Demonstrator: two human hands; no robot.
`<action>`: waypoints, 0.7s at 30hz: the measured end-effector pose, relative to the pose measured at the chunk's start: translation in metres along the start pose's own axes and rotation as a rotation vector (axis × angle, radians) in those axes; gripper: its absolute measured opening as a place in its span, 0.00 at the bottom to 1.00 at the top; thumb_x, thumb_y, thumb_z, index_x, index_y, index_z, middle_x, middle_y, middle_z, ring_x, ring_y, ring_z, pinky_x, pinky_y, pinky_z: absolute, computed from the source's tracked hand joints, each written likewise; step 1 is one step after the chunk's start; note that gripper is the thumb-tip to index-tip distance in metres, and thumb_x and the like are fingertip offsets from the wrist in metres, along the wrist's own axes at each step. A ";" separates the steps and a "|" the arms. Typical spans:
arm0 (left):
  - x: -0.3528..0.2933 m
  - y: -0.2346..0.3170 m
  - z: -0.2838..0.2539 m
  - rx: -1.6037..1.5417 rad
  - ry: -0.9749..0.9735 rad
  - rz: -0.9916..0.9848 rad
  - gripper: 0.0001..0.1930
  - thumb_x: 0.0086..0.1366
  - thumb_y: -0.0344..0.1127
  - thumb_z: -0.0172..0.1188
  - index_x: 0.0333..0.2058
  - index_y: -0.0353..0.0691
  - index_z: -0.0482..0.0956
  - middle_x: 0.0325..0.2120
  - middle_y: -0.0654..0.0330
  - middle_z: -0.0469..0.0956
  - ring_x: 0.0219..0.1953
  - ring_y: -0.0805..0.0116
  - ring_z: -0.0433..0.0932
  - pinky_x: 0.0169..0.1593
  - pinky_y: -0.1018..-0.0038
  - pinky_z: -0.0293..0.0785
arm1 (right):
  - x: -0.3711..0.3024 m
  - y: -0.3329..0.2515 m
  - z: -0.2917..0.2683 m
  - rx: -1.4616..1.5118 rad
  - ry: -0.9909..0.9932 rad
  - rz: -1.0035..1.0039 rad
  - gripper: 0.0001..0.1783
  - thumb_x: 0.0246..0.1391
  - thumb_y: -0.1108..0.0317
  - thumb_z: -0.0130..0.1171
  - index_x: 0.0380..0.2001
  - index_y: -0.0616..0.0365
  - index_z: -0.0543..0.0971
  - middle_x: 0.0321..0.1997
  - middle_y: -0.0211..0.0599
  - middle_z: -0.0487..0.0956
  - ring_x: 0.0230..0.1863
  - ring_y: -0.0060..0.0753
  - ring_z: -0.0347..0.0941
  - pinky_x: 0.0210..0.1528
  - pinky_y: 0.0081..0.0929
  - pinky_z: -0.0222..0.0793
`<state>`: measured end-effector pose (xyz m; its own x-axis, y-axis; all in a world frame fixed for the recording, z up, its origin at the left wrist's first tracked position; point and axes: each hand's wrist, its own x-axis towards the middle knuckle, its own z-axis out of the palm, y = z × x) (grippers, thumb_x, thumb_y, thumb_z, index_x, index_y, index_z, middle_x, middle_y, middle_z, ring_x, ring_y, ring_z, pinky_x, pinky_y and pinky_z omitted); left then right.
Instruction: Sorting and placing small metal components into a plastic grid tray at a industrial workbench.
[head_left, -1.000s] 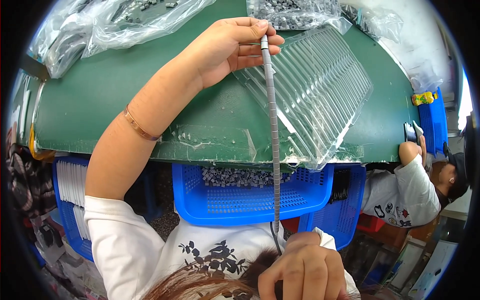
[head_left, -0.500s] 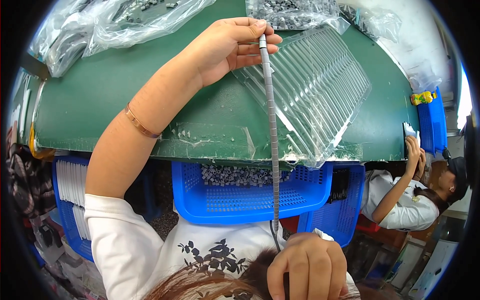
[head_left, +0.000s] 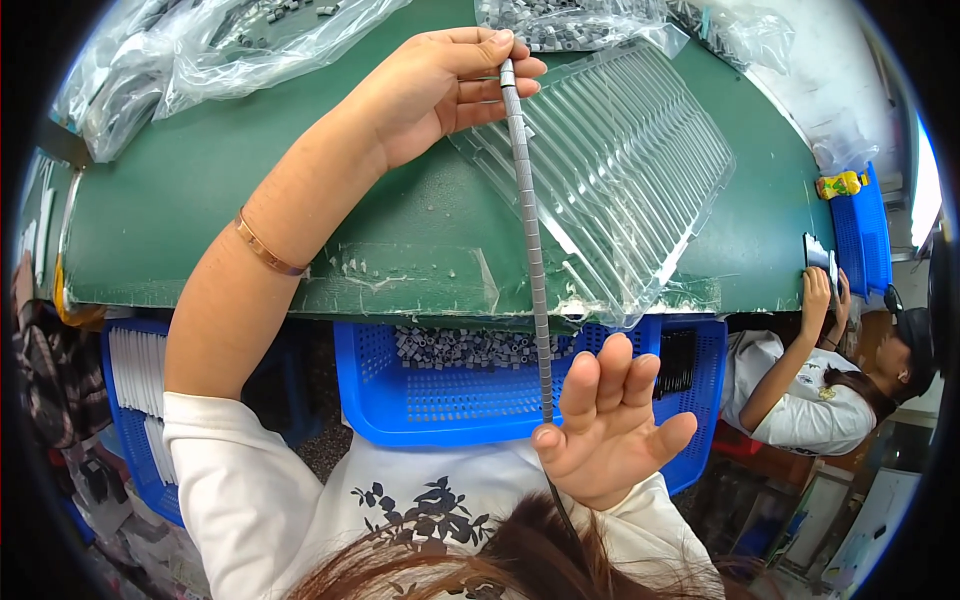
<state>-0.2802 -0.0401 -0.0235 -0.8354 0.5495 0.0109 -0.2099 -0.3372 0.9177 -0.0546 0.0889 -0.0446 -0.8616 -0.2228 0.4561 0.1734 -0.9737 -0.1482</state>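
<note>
A long rod of short grey tube pieces [head_left: 535, 260], strung end to end on a thin black cord, hangs slightly slanted in front of me. At its upper end, my left hand [head_left: 465, 85] pinches the top piece between thumb and fingers. My right hand [head_left: 610, 430] is open near the lower end, palm showing and fingers spread. One of its fingertips lies at the bottom of the grey row; whether it touches is hard to tell. Below that, the black cord [head_left: 562, 510] runs down past dark hair. Behind the rod lies a clear ribbed plastic tray [head_left: 630, 170] on the green table.
A blue basket [head_left: 450, 432] with loose grey pieces sits at the table's front edge. Other blue baskets [head_left: 140, 450] hold white and black rods. Plastic bags [head_left: 250, 60] of grey pieces lie at the back. A person [head_left: 800, 390] works at the right.
My right hand has risen from the lower edge and opened from a curled shape, its palm now showing. My left hand and the rod have shifted slightly left and up.
</note>
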 end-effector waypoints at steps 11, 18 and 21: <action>0.000 0.001 0.000 0.002 -0.005 -0.002 0.10 0.61 0.36 0.49 0.37 0.38 0.71 0.32 0.59 0.76 0.33 0.77 0.76 0.33 0.87 0.74 | -0.001 0.001 -0.002 -0.041 -0.011 0.004 0.32 0.54 0.54 0.40 0.59 0.53 0.48 0.66 0.43 0.35 0.66 0.43 0.26 0.62 0.50 0.36; 0.001 0.001 0.001 0.016 -0.017 -0.007 0.10 0.61 0.37 0.49 0.37 0.37 0.71 0.32 0.60 0.76 0.33 0.77 0.76 0.32 0.88 0.73 | -0.001 0.000 0.008 -0.194 0.131 -0.071 0.26 0.51 0.63 0.47 0.54 0.56 0.58 0.60 0.49 0.53 0.62 0.47 0.46 0.56 0.46 0.53; 0.000 0.001 0.001 0.015 -0.018 0.007 0.10 0.61 0.37 0.48 0.37 0.37 0.71 0.32 0.60 0.76 0.34 0.77 0.76 0.33 0.88 0.73 | 0.005 0.001 0.009 -0.342 0.167 -0.142 0.21 0.48 0.68 0.50 0.47 0.56 0.61 0.51 0.46 0.60 0.54 0.42 0.55 0.48 0.40 0.59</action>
<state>-0.2799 -0.0397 -0.0223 -0.8276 0.5608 0.0245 -0.1964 -0.3302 0.9233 -0.0545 0.0866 -0.0342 -0.9362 -0.0492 0.3481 -0.0970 -0.9156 -0.3902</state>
